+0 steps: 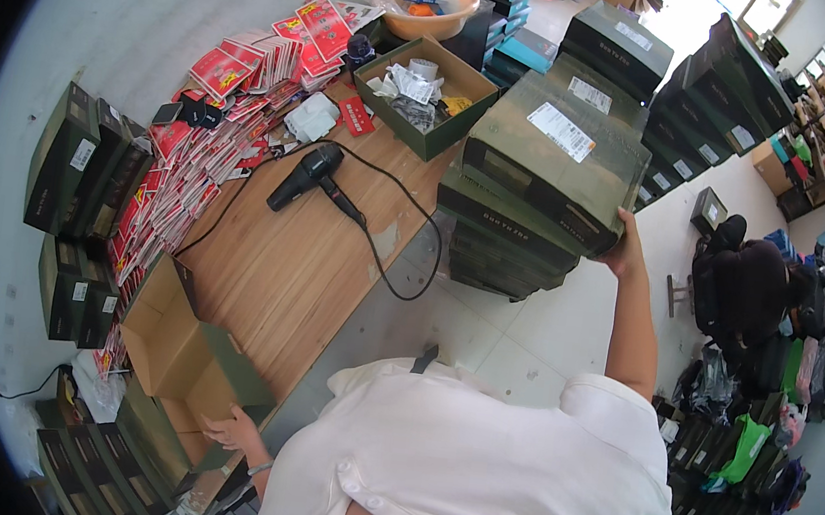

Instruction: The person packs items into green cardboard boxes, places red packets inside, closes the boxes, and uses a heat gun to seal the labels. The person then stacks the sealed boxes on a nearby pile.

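Observation:
An empty dark green cardboard box (209, 377) with a tan inside lies with its lid up at the near left end of the wooden table. My left hand (238, 432) reaches to its near side wall, fingers spread, touching or just over the rim. On the right, my right hand (623, 244) is at the near right corner of a closed dark green shoebox (544, 156) with a white label on its lid. Its fingers curl around that corner, partly hidden by the box. This shoebox sits on top of a stack of similar boxes (507, 217).
A black hair dryer (315, 179) with a looping cord lies on the wooden table (270, 273). Red printed cards (178, 193) heap along the wall. Behind stand a green box of small items (424, 143) and an orange basin (422, 22). More boxes (721, 99) stack at right.

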Tool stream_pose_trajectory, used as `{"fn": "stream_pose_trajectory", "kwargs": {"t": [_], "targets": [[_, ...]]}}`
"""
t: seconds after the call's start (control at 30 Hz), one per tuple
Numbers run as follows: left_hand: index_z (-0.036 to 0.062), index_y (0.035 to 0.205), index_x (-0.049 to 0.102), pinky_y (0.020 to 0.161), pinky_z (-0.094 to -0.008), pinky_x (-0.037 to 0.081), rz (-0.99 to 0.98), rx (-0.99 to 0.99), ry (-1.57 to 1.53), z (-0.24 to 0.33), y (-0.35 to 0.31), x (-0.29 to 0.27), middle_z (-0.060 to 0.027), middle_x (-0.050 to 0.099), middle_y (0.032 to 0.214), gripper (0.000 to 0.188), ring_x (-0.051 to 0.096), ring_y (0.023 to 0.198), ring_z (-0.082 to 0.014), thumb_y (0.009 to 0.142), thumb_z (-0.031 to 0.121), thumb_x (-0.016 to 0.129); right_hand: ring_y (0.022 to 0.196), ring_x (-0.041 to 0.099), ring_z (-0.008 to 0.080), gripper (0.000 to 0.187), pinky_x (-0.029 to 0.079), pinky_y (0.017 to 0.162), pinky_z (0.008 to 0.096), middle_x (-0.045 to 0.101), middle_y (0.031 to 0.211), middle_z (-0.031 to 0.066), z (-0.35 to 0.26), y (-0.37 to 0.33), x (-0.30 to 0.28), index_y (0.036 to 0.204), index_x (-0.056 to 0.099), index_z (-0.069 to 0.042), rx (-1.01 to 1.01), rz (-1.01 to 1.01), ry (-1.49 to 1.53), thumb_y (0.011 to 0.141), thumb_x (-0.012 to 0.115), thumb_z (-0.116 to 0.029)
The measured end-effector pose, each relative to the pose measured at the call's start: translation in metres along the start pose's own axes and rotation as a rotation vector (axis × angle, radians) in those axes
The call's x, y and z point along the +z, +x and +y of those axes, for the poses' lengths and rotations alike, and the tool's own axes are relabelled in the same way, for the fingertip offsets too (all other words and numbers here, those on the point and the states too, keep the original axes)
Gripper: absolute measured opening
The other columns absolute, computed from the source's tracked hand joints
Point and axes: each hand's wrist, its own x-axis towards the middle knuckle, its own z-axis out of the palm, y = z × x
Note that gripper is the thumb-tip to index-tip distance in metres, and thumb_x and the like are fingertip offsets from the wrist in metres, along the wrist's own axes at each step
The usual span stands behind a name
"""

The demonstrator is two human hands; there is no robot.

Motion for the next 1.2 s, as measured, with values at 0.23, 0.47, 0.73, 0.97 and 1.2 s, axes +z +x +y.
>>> {"fn": "stream_pose_trajectory", "kwargs": {"t": [0.23,0.47,0.73,0.97,1.2], "targets": [[0.0048,0.146,0.031,0.111,-0.0501,0.028,0.054,0.447,-0.286,0.068,-0.015,-0.017,-0.0268,0.034,0.145,0.07,0.031,0.137,-0.0418,0.087,0.022,0.064,0.122,0.05,0.0321,0.077,0.044,0.096,0.0567,0.046,0.139,0.0139,0.01,-0.05,0.062,0.144,0.035,-0.011,-0.156,0.088,-0.037,0.081,0.061,-0.047],[0.0024,0.142,0.038,0.11,-0.0408,0.032,-0.809,0.373,-0.941,0.159,-0.027,-0.01,-0.0186,0.046,0.141,0.055,0.045,0.13,-0.0292,0.1,0.037,0.049,0.127,0.045,0.0284,0.098,0.037,0.105,0.0393,0.043,0.14,0.0178,0.043,-0.073,0.148,0.153,0.015,-0.005,-0.136,-0.154,-0.096,0.076,0.071,-0.025],[0.0112,0.147,0.036,0.11,-0.0478,0.032,-1.454,-0.381,-1.175,0.163,-0.019,0.015,-0.013,0.042,0.147,0.081,0.04,0.134,-0.0286,0.093,0.072,0.029,0.125,0.045,0.0264,0.099,0.036,0.104,0.0366,0.045,0.139,0.0159,0.168,-0.028,0.328,0.154,0.019,-0.007,0.181,-0.509,-0.452,0.073,0.074,-0.022],[-0.0015,0.146,0.033,0.111,-0.0379,0.032,-1.106,-0.356,-1.087,0.107,0.016,0.064,-0.0173,0.043,0.145,0.087,0.041,0.133,-0.0273,0.093,0.067,0.042,0.121,0.05,0.0231,0.082,0.04,0.1,0.0339,0.052,0.135,0.0123,0.265,0.039,0.397,0.15,0.031,-0.008,0.444,-0.622,-0.478,0.08,0.07,-0.025],[0.0109,0.15,0.027,0.113,-0.0539,0.024,-0.485,0.408,-0.355,0.165,0.044,0.062,-0.0254,0.024,0.152,0.08,0.023,0.142,-0.0404,0.086,0.035,0.067,0.118,0.054,0.0315,0.093,0.047,0.093,0.0443,0.049,0.135,0.0198,0.316,0.06,0.411,0.146,0.033,-0.001,0.15,-0.165,-0.958,0.08,0.073,-0.052]]}}
